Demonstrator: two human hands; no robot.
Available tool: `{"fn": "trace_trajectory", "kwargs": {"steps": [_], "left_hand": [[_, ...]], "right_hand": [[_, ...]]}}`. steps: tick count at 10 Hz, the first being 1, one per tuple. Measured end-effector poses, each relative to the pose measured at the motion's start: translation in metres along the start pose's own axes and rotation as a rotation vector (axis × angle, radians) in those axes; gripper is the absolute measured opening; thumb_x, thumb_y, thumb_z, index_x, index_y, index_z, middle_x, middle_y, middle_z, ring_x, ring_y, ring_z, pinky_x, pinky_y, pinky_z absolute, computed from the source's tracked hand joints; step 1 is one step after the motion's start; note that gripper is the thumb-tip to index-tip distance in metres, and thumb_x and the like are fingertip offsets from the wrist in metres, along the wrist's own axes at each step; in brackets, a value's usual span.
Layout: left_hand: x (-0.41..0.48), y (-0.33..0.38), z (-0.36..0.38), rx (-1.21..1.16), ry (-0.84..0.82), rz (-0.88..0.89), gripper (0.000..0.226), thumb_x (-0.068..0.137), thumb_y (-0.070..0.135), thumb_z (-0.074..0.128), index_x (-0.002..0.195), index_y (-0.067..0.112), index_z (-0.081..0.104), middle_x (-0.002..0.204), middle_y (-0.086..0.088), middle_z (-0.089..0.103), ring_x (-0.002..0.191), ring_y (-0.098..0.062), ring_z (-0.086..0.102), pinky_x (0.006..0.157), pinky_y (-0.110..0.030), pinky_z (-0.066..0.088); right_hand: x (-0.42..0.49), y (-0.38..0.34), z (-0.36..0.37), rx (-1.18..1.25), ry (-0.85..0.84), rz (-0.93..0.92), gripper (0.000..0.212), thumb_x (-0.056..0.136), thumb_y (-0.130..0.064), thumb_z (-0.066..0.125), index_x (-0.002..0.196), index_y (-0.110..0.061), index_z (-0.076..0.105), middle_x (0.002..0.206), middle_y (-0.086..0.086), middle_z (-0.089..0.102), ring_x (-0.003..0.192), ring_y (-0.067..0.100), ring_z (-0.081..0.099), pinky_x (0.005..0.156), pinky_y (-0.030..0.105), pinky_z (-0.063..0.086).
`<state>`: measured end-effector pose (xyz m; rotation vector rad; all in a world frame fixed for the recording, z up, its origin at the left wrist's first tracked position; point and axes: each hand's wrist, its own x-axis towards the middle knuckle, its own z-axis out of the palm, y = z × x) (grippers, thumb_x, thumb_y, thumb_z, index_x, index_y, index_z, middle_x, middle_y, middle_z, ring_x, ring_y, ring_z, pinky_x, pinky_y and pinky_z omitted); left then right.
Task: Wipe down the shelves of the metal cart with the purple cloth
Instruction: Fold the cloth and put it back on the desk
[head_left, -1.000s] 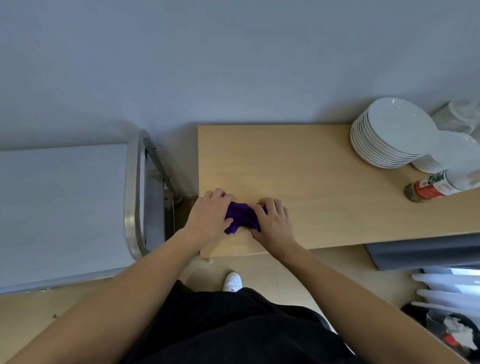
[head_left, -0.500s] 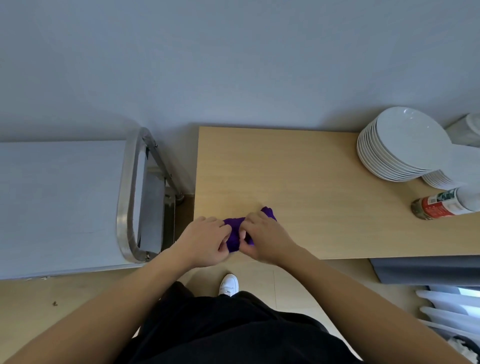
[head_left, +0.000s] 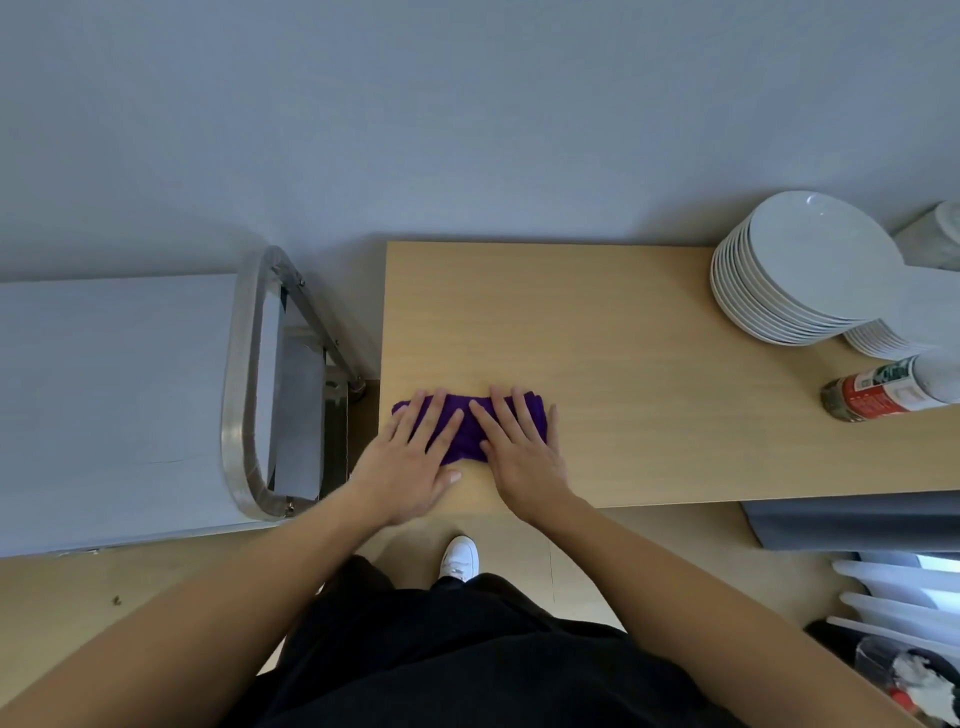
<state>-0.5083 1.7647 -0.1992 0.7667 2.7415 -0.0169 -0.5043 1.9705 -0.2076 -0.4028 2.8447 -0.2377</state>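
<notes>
Plate stack (head_left: 800, 270); spice bottle (head_left: 878, 389) far right of purple cloth (head_left: 467, 431)

cloth (head_left: 470, 431) on table (head_left: 623, 332), cart (head_left: 156, 395) left, plates (head_left: 800, 270) right

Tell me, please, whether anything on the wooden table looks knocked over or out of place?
Yes: the red-labelled bottle lies on its side near the plate stacks. The purple cloth sits flat under both hands.
</notes>
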Motion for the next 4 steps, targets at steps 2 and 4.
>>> {"fn": "trace_trajectory", "kwargs": {"steps": [2,4], "left_hand": [[0.007,0.0,-0.014,0.048,0.052,-0.048,0.068,0.096,0.052,0.024,0.153,0.018,0.009,0.161,-0.013,0.0,0.149,-0.032,-0.001,0.12,-0.053,0.012],[-0.04,0.001,0.023,-0.152,0.201,-0.095,0.067,0.094,0.054,0.035,0.154,0.034,0.012,0.164,0.004,0.002,0.148,-0.021,0.014,0.117,-0.044,0.029]], "right_hand": [[0.008,0.004,-0.007,-0.096,0.008,-0.026,0.055,0.1,-0.034,0.02,0.152,-0.018,0.026,0.162,0.008,0.017,0.149,0.031,0.014,0.121,0.052,0.011],[-0.004,0.018,-0.026,0.011,-0.206,-0.134,0.07,0.096,-0.049,0.033,0.156,-0.023,0.008,0.16,0.002,-0.008,0.149,0.027,-0.006,0.121,0.049,0.01]]}}
